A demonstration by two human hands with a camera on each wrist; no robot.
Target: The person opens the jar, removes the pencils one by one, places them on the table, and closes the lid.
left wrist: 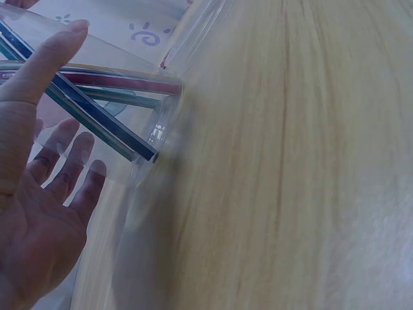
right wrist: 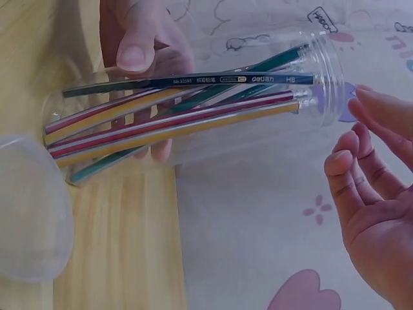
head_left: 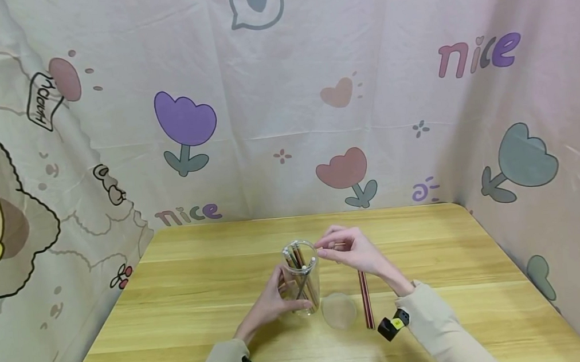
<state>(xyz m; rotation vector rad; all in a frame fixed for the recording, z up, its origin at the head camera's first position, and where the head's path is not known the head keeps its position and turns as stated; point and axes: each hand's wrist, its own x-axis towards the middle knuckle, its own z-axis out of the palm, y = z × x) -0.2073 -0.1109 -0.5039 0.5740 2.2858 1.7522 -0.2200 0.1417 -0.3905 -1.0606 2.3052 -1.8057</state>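
My left hand [head_left: 272,302] grips a clear, wide-mouthed jar [head_left: 314,282], thumb on one side and fingers round the other. Inside lean several pencils [right wrist: 187,126], striped red, yellow and silver, green, and dark blue, with their eraser ends toward the open mouth. Beside the jar's rim is my right hand [head_left: 350,249]; its fingers are loosely bent and nothing shows between them in the right wrist view. A round translucent lid [head_left: 339,310] lies on the table just right of the jar. Farther right are red-and-dark striped pencils [head_left: 366,301], partly hidden by the right hand.
The wooden table [head_left: 176,306] reaches back to a printed cloth [head_left: 262,103] hanging behind it. More of this cloth hangs at the left and right sides. Each sleeve carries a small black camera [head_left: 393,324] at the wrist.
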